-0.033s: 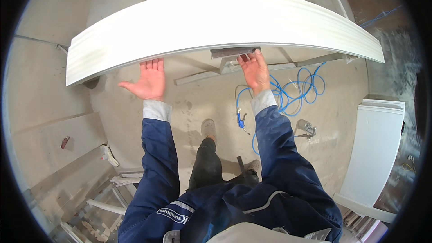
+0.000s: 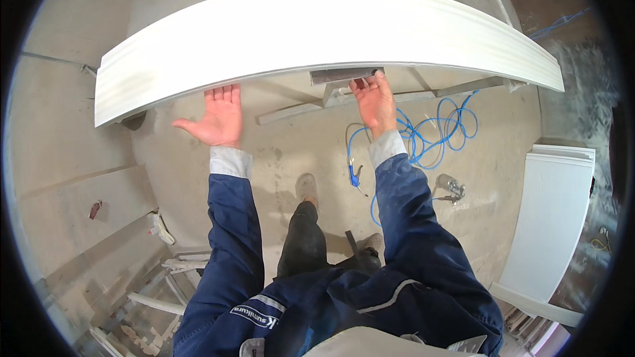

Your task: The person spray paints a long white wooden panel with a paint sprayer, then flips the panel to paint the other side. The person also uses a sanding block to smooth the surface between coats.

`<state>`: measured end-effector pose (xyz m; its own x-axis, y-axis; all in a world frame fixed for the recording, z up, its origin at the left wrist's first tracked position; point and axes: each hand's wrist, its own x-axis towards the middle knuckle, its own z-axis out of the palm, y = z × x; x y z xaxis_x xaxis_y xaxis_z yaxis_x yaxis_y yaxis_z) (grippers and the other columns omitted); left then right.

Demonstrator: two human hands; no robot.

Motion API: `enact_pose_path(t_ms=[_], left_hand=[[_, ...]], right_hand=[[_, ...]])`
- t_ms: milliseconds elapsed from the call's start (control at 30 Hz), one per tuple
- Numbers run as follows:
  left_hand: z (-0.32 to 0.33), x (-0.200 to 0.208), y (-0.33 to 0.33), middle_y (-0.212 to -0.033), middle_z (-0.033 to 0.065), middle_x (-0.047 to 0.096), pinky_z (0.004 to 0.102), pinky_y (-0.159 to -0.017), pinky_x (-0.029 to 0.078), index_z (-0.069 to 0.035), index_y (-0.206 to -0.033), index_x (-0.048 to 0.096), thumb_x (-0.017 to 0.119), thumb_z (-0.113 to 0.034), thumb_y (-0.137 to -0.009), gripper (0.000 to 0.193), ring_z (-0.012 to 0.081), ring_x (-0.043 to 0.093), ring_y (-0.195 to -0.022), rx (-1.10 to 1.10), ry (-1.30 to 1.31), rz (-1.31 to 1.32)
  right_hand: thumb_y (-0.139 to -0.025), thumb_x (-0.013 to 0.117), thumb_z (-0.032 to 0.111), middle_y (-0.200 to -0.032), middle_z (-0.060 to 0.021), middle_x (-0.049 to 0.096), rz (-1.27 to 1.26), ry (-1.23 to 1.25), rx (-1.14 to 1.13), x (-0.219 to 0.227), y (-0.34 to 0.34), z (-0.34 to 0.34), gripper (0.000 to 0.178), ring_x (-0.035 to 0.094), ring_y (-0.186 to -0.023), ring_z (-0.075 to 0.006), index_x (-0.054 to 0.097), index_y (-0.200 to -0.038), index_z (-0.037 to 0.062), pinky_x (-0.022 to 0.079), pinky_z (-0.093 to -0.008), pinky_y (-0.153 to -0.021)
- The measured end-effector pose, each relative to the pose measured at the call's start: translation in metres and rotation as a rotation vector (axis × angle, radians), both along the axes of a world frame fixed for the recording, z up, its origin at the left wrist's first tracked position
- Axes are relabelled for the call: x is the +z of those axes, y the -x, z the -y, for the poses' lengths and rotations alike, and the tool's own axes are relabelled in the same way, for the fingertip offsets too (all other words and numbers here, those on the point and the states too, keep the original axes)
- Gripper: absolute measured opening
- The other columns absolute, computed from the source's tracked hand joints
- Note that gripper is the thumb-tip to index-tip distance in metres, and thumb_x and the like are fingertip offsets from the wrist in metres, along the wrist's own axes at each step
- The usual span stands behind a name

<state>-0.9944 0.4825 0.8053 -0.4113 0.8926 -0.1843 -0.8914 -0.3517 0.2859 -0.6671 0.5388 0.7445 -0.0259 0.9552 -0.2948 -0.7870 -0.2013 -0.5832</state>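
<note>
A long white panel (image 2: 331, 23) with grooved ends spans the upper view, lying across a metal stand. My left hand (image 2: 221, 119) is open, palm up, thumb out to the side, and its fingertips go out of sight beneath the panel's near edge. Under that edge, right of centre, a dark grey bar (image 2: 340, 77) sticks out toward me. My right hand (image 2: 375, 106) is at the bar's right end, palm up. Its fingers are half bent below the bar, and the thumb stands apart, its tip by the panel edge. Whether the fingertips press on the bar cannot be made out.
A coiled blue air hose (image 2: 440, 135) with a blow gun (image 2: 355, 175) lies on the floor, beside a metal spray gun (image 2: 453, 188). White panels (image 2: 552, 205) are stacked at the right. Metal frames (image 2: 159, 301) stand lower left; stand legs (image 2: 291, 114) run below the panel.
The white panel has shifted very slightly away from me and to the left. Both hands keep nearly the same place and pose.
</note>
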Motion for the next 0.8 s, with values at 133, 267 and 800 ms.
enact_pose_path(t_ms=[133, 267, 800], left_hand=[[0.0, 0.008, 0.001, -0.163, 0.0219, 0.027, 0.0554, -0.128, 0.012, 0.007, -0.152, 0.03, 0.052, -0.1, -0.064, 0.141, 0.0381, 0.02, -0.153, -0.012, -0.012, 0.016], [-0.001, 0.015, 0.0, -0.164, 0.0227, 0.023, 0.0564, -0.128, 0.011, 0.008, -0.154, 0.025, 0.054, -0.1, -0.063, 0.144, 0.0397, 0.018, -0.154, -0.021, 0.0, -0.019], [0.013, -0.023, 0.001, -0.166, 0.0217, 0.019, 0.0564, -0.129, 0.006, 0.009, -0.156, 0.018, 0.055, -0.096, -0.067, 0.143, 0.0402, 0.014, -0.155, -0.044, 0.055, -0.006]], right_hand=[[-0.095, 0.067, 0.029, -0.11, -0.0066, 0.065, 0.028, -0.005, -0.054, -0.003, 0.003, 0.0, 0.029, 0.059, -0.109, -0.0243, 0.061, -0.114, 0.0085, 0.051, -0.0459, -0.099], [-0.092, 0.066, 0.029, -0.114, -0.0064, 0.065, 0.001, 0.05, -0.051, -0.006, 0.005, 0.007, 0.033, 0.059, -0.11, -0.0228, 0.059, -0.118, 0.0089, 0.052, -0.0438, -0.096], [-0.081, 0.075, 0.042, -0.11, -0.0138, 0.07, 1.422, 0.63, 0.661, -0.194, 0.02, 0.229, 0.057, 0.068, -0.099, -0.031, 0.062, -0.116, -0.0018, 0.055, -0.042, -0.088]])
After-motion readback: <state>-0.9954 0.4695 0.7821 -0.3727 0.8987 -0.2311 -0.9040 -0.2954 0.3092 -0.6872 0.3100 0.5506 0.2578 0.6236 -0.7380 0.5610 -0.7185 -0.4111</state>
